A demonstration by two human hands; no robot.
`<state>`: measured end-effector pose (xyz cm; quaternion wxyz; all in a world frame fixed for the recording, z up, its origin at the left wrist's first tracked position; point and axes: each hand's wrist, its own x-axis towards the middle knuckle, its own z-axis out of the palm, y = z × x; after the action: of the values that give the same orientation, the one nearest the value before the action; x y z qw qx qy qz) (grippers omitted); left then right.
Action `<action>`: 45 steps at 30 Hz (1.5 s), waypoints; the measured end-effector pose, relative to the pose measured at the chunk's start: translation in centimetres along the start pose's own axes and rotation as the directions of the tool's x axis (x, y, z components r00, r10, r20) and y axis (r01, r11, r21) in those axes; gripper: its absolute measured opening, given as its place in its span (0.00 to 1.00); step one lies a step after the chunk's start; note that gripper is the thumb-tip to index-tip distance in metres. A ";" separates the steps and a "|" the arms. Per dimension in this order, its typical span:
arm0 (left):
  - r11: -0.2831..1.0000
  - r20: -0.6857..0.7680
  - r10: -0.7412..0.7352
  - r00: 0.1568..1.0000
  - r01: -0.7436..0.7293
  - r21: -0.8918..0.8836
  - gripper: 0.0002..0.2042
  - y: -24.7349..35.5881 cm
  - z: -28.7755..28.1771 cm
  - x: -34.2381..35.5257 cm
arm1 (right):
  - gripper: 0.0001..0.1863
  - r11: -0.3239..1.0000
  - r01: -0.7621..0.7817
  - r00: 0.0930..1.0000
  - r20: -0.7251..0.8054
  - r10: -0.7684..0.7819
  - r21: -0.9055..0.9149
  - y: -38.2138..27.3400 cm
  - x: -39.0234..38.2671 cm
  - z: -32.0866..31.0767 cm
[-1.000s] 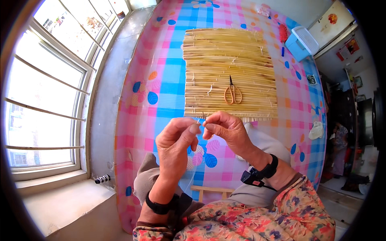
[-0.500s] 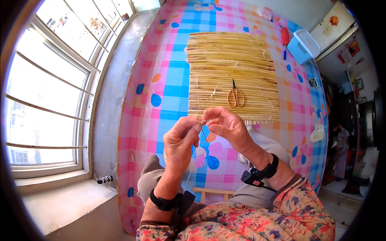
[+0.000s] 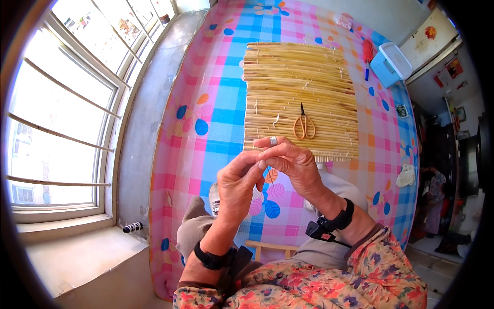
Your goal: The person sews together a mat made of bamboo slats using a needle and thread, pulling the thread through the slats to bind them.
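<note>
My left hand (image 3: 237, 175) is closed, its thumb and forefinger pinched. A thin dark needle (image 3: 270, 175) points down from its fingertips. Right against them, the thumb and forefinger of my right hand (image 3: 290, 162) are pinched together, with a ring (image 3: 273, 140) on one raised finger. What lies between the touching fingertips is hidden. Just beyond my hands is a mat of yellow stalks (image 3: 293, 77), laid side by side, with short white thread ends (image 3: 276, 121) on it. Scissors (image 3: 304, 126) with tan loop handles rest on the mat, blades pointing away.
Under the mat spreads a checked, leaf-patterned cloth (image 3: 216, 149). A light blue lidded box (image 3: 388, 64) stands far right, near a white crumpled cloth (image 3: 406, 175). A wooden frame piece (image 3: 272, 246) lies between my legs. At left is a barred window (image 3: 62, 129) with a sill.
My right fingers have closed in against my left fingertips. The white thread seen between the hands is now hidden. The view has shifted slightly; mat and scissors stay in place.
</note>
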<state>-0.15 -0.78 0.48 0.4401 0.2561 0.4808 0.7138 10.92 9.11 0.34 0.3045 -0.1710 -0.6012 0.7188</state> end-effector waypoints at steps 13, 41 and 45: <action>0.986 -0.026 -0.130 0.991 0.127 -0.107 0.05 -0.2 1.0 0.0 | 0.11 0.980 0.047 0.985 -0.174 -0.013 0.193 0.1 0.5 -2.7; 0.986 0.004 -0.116 0.993 0.115 -0.120 0.05 -0.5 1.4 -0.1 | 0.09 0.980 0.161 0.961 -0.209 -0.183 -0.115 0.5 -0.1 -0.8; 0.996 -0.045 -0.059 0.997 0.055 -0.071 0.04 -0.3 1.2 -0.1 | 0.10 0.965 0.051 0.967 -0.253 0.017 0.258 0.3 0.3 -2.2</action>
<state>0.91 -0.25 0.69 0.4574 0.2097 0.4731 0.7232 12.03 10.95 -0.45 0.4047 -0.2142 -0.4583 0.7618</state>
